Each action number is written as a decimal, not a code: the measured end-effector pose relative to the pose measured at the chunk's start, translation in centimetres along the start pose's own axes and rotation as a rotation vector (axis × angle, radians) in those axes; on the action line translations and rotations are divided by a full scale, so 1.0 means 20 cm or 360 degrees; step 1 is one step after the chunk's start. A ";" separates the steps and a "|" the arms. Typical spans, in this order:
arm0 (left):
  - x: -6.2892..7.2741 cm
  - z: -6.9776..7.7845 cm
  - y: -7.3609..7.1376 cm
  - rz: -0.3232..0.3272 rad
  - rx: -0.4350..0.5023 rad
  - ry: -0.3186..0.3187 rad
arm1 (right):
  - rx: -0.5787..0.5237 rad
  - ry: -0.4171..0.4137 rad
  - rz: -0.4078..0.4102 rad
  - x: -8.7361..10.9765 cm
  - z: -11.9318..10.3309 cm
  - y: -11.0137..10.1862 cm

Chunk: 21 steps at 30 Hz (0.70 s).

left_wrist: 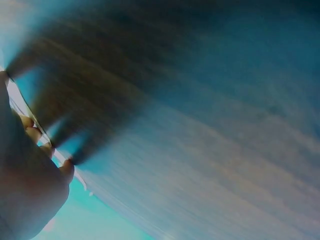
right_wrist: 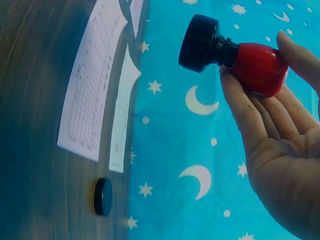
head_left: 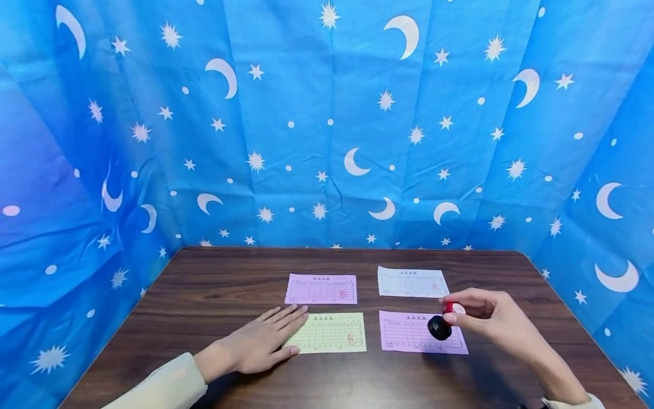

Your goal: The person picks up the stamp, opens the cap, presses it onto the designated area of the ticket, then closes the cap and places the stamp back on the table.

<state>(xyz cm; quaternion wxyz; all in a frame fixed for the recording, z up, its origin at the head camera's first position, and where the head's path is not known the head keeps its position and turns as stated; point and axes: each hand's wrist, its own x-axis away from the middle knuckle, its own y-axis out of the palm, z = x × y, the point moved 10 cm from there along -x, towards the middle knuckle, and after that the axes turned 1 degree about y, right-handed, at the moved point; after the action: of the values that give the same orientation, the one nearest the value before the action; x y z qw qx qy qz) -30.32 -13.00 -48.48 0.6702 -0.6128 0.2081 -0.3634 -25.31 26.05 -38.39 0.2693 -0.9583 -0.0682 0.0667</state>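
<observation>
Blue moon-and-star cloth [head_left: 301,113] hangs behind a dark wood-grain table [head_left: 230,275]. The person's left hand [head_left: 260,342] lies flat, palm down, fingers extended, over the left edge of a yellow-green printed form [head_left: 334,334]. The right hand [head_left: 503,321], reaching in from the right, pinches a red-handled black stamp [head_left: 442,326] between thumb and fingers, holding it lifted and tilted above the nearer pink form [head_left: 405,334].

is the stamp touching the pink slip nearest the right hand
Apart: the right wrist view shows the stamp clear of the pink slip, with blue cloth visible between them.
</observation>
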 end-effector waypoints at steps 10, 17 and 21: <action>0.01 0.01 0.01 0.0029 0.0040 -0.0011 | -0.0008 0.0056 0.0077 0.08 0.10 -0.10; 0.01 0.03 -0.03 0.0159 0.0011 -0.0008 | 0.0000 0.0231 0.0104 0.14 0.22 -0.16; 0.00 0.07 -0.09 0.0230 -0.0024 -0.0007 | -0.0016 0.0334 0.0111 0.17 0.28 -0.18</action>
<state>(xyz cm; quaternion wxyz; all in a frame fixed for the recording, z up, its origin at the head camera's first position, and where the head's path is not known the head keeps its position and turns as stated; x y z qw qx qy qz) -29.75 -11.94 -46.55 0.6903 -0.6022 0.2529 -0.3112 -23.23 32.43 -41.61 0.2676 -0.9632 -0.0065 -0.0251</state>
